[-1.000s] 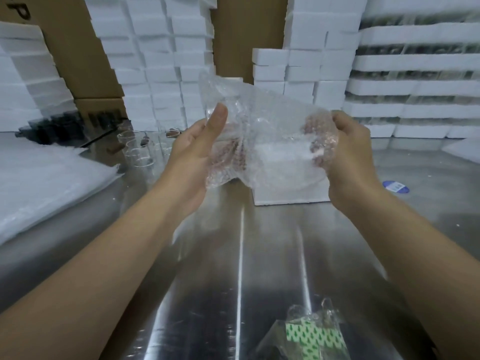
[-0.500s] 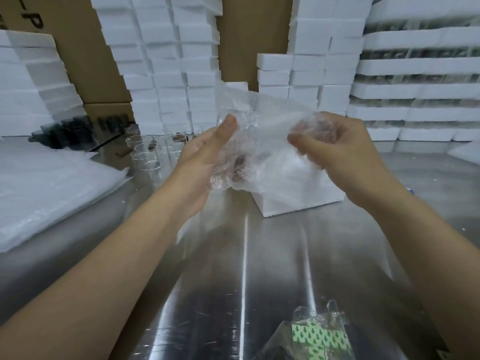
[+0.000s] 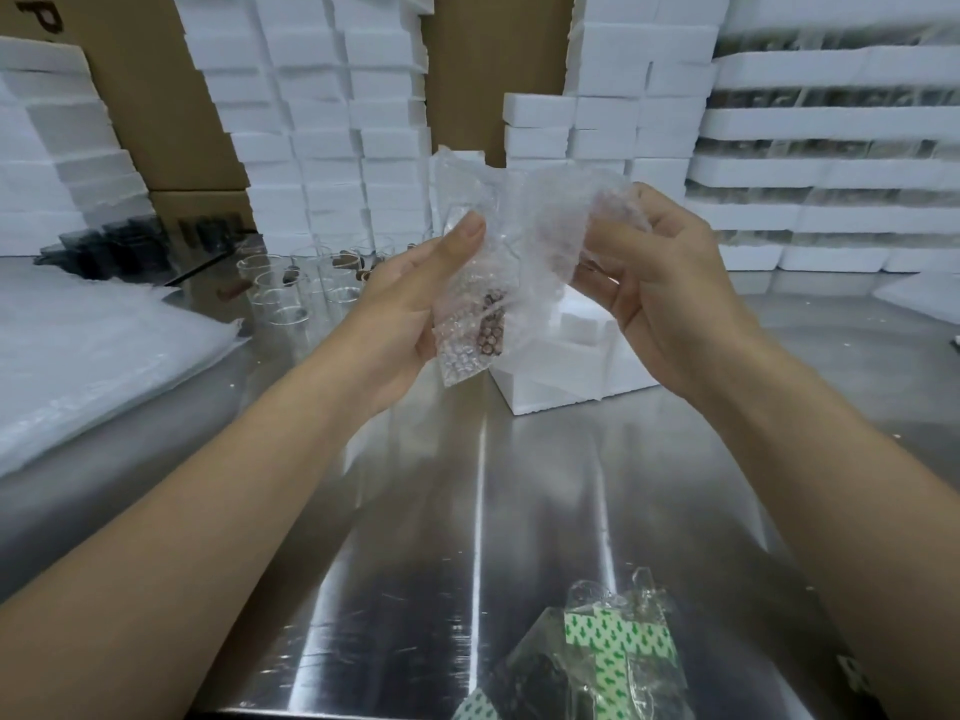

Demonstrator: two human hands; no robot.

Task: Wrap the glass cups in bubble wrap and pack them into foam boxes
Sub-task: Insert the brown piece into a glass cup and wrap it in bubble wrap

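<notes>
- Head view: just above the open white foam box (image 3: 550, 376), my left hand (image 3: 410, 309) curls round a clear bubble wrap sheet (image 3: 524, 236). The glass cup (image 3: 491, 324) inside is barely visible. My right hand (image 3: 660, 288) pinches the loose flap.
- I judge the wrapping half done, and I see nothing packed in the box.
- Left of the box I count roughly seven bare clear glass cups (image 3: 291, 293); one box is open.

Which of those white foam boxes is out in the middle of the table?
The foam box on the steel table, just behind the held bubble wrap. It looks open-topped, while the others sit in stacks along the back.
</notes>
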